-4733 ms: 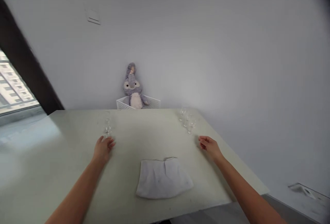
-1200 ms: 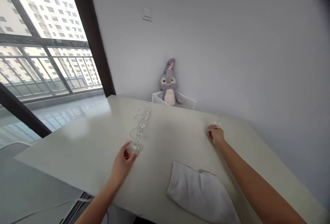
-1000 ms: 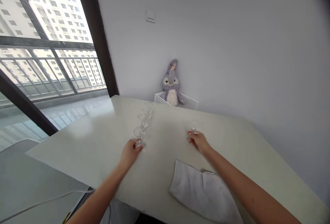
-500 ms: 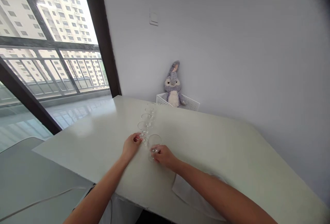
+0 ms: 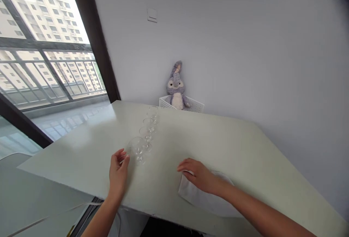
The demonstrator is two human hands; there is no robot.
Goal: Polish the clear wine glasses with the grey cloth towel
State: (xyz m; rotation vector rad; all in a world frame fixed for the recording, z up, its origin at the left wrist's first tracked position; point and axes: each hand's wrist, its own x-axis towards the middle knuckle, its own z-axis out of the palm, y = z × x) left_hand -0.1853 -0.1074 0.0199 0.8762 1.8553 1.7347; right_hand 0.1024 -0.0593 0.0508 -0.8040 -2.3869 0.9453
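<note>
Several clear stemmed glasses stand in a slanting row on the pale table [image 5: 103, 157]; the nearest glass [image 5: 137, 149] is at the front end. My left hand [image 5: 119, 166] is just left of that glass, fingers loosely curled and apart, holding nothing. To the right, my right hand [image 5: 197, 173] hovers over the far left corner of a white cloth [image 5: 207, 200], its fingers apart and nothing in them. The cloth lies near the table's front edge, partly under my right forearm.
A plush rabbit [image 5: 177, 91] sits in a white perforated basket [image 5: 195, 106] behind the table, against the wall. A light switch [image 5: 152, 15] is on the wall. A large window is at the left, and a cable crosses the lower left.
The glass that was in my right hand now stands at the near end of the row, released. My left hand has moved left off the glasses, and my right hand has moved right to the cloth.
</note>
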